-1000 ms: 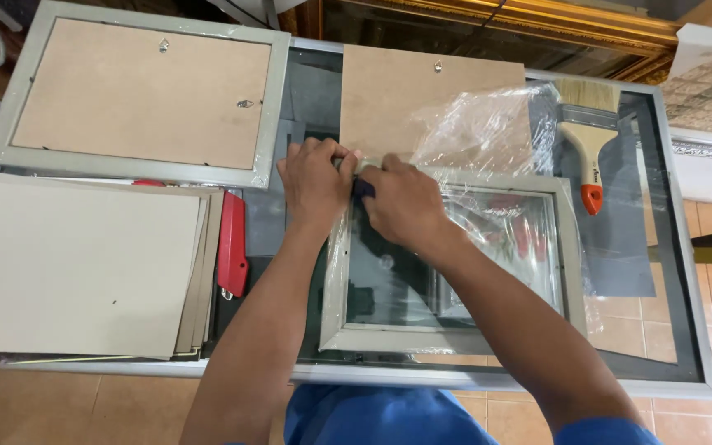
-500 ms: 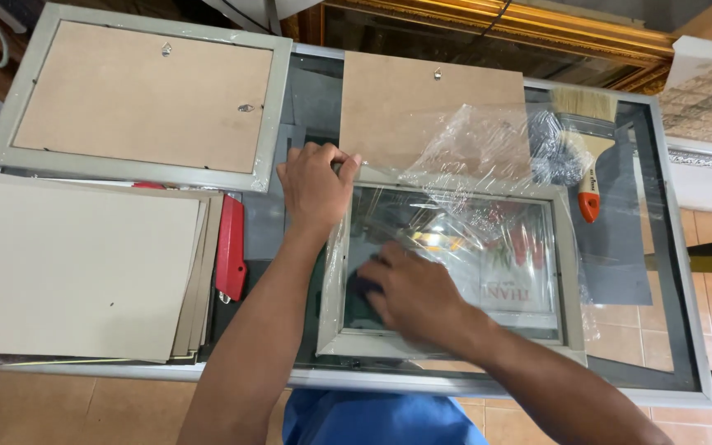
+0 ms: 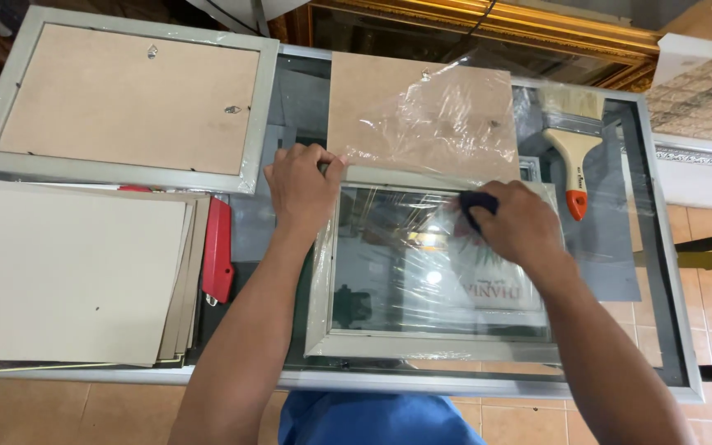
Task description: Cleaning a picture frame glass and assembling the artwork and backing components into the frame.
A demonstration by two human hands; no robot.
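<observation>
Frame [image 3: 434, 268], pale grey with its glass in, lies flat near the front edge of the glass-topped table [image 3: 661, 313]. Right hand [image 3: 517, 227] has its fingers curled round a dark cloth [image 3: 478, 204], pressed on the pane's upper right. Left hand [image 3: 302, 185] grips the upper-left corner, fingers closed over the rail. Pushing hard could crack the pane or slide it; loose plastic film [image 3: 447, 115] behind may catch the cloth.
</observation>
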